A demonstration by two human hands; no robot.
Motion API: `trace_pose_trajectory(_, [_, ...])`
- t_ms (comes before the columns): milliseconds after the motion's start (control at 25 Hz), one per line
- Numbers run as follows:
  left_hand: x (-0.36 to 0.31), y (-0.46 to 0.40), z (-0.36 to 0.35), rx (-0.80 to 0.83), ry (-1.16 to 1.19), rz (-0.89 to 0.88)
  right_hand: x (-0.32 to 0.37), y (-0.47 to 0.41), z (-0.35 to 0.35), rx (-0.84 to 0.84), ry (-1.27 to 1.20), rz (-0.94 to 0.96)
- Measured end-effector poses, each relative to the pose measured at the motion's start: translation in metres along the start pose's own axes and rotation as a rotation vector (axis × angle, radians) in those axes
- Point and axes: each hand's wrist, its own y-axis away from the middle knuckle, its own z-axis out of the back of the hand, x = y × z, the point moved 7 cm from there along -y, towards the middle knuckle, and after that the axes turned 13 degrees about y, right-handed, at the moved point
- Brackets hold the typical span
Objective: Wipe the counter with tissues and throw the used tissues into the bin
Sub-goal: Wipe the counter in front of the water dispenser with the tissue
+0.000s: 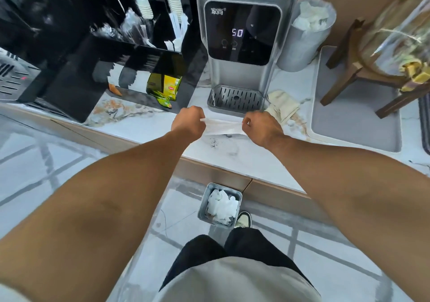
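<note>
Your legs: you are standing in dark trousers just short of the bin (220, 206), one shoe (243, 219) touching its right side.
Bin: it is sitting on the floor below the counter edge (216, 171), open-topped and holding crumpled white tissues (222, 206).
Your arms: both are reaching forward over the bin toward the counter (144, 124).
Left hand (188, 122): you are clenching it around the left end of a tissue (222, 127), well beyond the bin and above the counter.
Right hand (260, 128): you are pinching the right end of the same tissue, fingers curled shut on it.
Tissue: you are holding it stretched between both hands just above the marble top; I cannot tell whether it is touching the surface.
Specks (213, 143): dark crumbs are lying on the counter just bin-side of the tissue.
Stain (300, 124): a brownish smear is showing beyond the bin to the right, beside your right hand.
Cloth (282, 106): a pale crumpled cloth is lying farther back, right of the drip tray (235, 99).
Water dispenser (242, 45): it is standing straight beyond the bin, its display reading 50.
Grey mat (356, 124): it is lying far right of the bin, carrying a wooden stand (349, 78).
Lined container (307, 36): it is standing farthest from the bin, right of the dispenser, stuffed with white paper.
</note>
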Motion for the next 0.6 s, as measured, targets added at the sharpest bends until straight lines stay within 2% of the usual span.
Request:
trace_pose_trajectory(320, [0.014,-0.047,-0.019,0.016,0.0,-0.096,0.003,-0.026,-0.035,-0.037,-0.021,-0.027])
trace_pose_trajectory(440, [0.027,-0.057,-0.028,0.064,-0.001,-0.14,0.008,-0.029,-0.05,0.011,-0.039,-0.079])
trace_pose_trajectory(600, [0.041,-0.063,-0.036,0.113,0.014,-0.201,0.018,-0.026,-0.056,-0.022,-0.017,-0.149])
